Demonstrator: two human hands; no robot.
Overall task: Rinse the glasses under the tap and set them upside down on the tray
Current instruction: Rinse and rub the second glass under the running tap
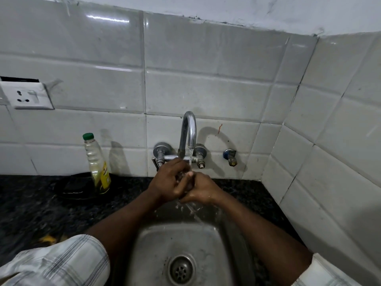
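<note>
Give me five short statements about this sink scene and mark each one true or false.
1. Water runs from the tap. True.
2. The bottle has a red cap. False: its cap is green.
3. The left hand and the right hand are together under the stream, above the sink. True.
4. The wall socket is to the right of the tap. False: it is to the left.
5. The bottle lies on its side. False: it stands upright on the counter.
</note>
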